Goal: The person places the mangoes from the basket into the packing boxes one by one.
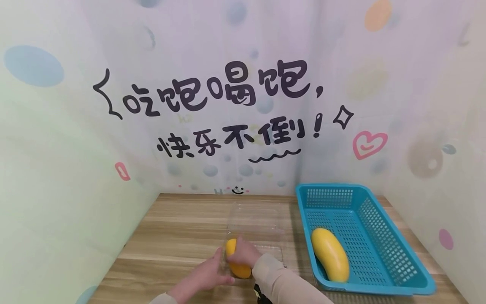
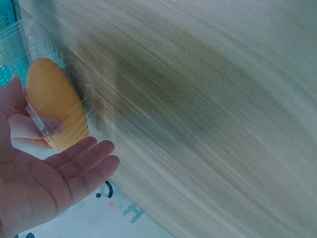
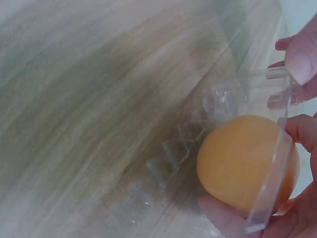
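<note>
Right hand [image 1: 244, 252] curled round orange mango [image 1: 241, 271], fruit sitting inside clear container [image 1: 255, 216] — left hand [image 1: 206, 272] at container's left edge, fingers straight, gripping nothing. Wood tabletop [image 1: 171, 240] running wide left of container; blue basket [image 1: 379, 289] near container's right. Right sleeve [image 1: 288, 283] hiding container's near-right corner — transparent rim faint, left thumb's contact can't be told.

you have a clear container [image 1: 256, 219] of thin, glossy plastic before you, a smooth, low-sheen orange-yellow fruit [image 3: 240, 161] in it, and a perforated blue plastic basket [image 1: 402, 253] on the right, mildly glossy. your tabletop [image 1: 178, 236] shows smooth wood grain; the far backdrop [image 1: 197, 38] looks like matt cloth.
</note>
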Motion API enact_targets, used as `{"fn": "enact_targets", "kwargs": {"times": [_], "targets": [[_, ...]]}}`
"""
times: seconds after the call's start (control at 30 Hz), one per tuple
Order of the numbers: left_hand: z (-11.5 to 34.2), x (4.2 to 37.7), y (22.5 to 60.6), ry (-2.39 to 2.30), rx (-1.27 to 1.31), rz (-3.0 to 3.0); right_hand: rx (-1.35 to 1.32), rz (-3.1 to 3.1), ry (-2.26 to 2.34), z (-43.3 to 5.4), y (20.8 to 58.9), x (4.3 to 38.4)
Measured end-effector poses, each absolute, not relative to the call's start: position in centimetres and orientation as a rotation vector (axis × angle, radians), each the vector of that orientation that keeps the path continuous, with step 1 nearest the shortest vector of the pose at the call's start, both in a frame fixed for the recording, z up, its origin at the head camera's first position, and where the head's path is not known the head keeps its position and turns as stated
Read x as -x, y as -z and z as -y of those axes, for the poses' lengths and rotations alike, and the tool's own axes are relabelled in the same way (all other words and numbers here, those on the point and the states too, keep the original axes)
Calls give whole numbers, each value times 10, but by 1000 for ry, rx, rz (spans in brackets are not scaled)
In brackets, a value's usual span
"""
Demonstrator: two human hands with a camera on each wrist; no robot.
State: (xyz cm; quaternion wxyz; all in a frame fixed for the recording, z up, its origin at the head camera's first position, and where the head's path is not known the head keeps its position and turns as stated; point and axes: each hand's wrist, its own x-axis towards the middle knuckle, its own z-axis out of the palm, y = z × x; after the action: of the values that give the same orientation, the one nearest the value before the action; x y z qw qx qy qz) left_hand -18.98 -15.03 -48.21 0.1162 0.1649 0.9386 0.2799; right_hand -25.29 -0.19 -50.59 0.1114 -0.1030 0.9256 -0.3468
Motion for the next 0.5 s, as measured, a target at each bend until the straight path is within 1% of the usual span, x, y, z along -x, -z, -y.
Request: {"fn": "enact_targets", "kwargs": {"times": [0.2,0.5], "targets": [[150,192,483,-827,-478,-2731,298,-2709,1019,3,500,248],[150,190,479,-853,-496,-2705,259,-2653,1062,4,504,243]]}}
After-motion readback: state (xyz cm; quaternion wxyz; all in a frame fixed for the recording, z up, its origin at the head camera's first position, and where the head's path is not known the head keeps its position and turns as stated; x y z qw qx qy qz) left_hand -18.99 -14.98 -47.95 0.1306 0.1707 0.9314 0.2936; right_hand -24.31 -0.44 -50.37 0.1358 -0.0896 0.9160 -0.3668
